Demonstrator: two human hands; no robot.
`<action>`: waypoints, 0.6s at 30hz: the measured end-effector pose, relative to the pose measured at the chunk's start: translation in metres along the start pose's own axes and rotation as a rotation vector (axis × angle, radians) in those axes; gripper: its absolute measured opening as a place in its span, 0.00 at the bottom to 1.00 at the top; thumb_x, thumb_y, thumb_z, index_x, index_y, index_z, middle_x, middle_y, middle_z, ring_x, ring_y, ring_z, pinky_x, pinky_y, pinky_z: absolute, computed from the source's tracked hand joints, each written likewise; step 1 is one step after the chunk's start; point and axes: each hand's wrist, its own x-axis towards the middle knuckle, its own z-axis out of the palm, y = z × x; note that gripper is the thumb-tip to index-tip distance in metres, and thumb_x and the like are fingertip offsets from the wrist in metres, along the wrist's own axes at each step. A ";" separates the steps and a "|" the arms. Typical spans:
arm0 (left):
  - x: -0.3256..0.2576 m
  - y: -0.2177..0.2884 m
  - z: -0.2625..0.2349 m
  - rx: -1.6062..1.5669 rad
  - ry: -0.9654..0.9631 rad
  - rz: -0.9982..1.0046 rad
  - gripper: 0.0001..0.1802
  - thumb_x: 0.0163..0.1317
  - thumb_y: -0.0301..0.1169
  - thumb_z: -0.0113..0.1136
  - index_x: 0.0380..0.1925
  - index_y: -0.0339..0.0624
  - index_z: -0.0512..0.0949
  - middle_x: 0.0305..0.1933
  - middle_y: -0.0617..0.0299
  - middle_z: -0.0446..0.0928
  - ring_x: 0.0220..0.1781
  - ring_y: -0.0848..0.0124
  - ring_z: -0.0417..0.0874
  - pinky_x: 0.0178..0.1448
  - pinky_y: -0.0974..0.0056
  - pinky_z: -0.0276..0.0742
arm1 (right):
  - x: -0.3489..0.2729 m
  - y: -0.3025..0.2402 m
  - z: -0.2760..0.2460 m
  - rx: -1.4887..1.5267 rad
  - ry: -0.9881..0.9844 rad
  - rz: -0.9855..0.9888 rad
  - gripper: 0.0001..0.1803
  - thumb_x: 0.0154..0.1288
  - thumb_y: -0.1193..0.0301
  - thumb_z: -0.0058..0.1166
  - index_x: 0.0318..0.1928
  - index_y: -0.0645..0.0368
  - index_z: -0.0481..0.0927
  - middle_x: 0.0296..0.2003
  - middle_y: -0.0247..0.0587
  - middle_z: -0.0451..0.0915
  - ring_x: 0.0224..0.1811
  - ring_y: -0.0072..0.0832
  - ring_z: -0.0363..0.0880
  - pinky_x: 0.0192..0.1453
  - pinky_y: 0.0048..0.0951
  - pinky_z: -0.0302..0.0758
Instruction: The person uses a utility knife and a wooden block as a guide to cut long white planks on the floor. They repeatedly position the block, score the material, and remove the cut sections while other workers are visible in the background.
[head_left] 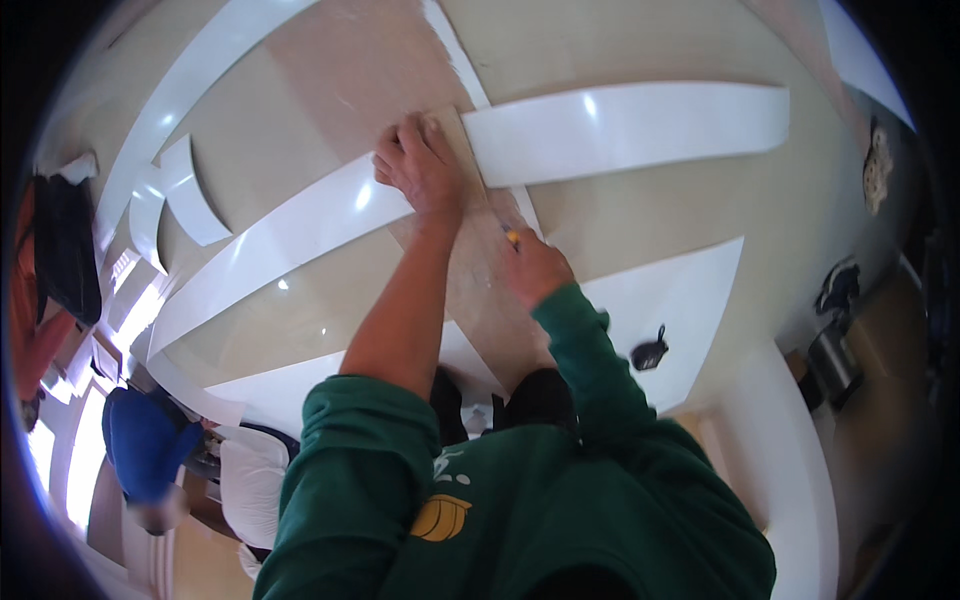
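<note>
Bent fingers of my left hand (422, 170) press down where a narrow tan wooden strip (462, 150) crosses a long white strip of sheet (290, 240). The wooden strip's edge lies beside a second white strip (630, 132), which stretches off to the right. My right hand (537, 268) is closed around a small cutting knife (513, 238), of which a yellow-orange part shows; its blade is too small to make out. That hand is just right of the wooden strip's near end, over a brown board (340, 60).
Two short curved white offcuts (193, 190) lie at the left. A white sheet (690, 290) carries a small black object with a loop (649, 352) at the right. Beyond the left edge, a person in blue (145, 440) bends down. Shoes (838, 287) stand at the far right.
</note>
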 end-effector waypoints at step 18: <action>-0.013 -0.006 -0.011 -0.065 0.029 0.011 0.15 0.64 0.37 0.59 0.50 0.49 0.78 0.54 0.52 0.71 0.58 0.52 0.68 0.64 0.47 0.57 | 0.048 -0.013 -0.136 1.451 0.586 -0.183 0.14 0.66 0.65 0.66 0.44 0.59 0.76 0.24 0.32 0.73 0.22 0.20 0.71 0.28 0.26 0.75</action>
